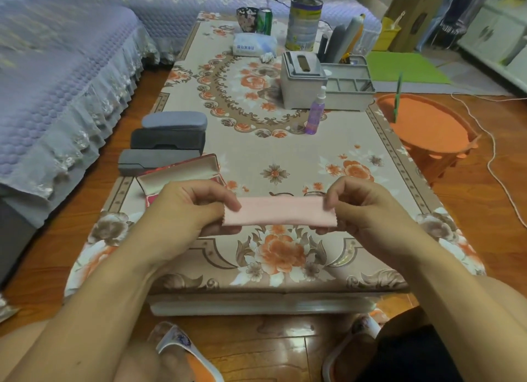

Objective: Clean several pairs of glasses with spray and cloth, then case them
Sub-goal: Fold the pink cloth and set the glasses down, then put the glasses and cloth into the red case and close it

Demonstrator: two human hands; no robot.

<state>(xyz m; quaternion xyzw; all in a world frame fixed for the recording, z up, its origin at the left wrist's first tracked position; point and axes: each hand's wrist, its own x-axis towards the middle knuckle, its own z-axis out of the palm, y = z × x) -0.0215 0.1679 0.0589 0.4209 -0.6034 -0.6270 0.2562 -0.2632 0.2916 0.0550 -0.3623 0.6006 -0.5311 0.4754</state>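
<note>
Two hands pinch the cloth (281,212); left hand (189,208) on one end, right hand (359,208) on the other, above the worktop (285,153).

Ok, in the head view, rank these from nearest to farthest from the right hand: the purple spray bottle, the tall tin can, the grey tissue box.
From the right hand, which pinches the pink cloth:
1. Purple spray bottle, mid-table, beyond the hand.
2. Grey tissue box, just behind the bottle, slightly left.
3. Tall tin can, at the table's far end.
</note>
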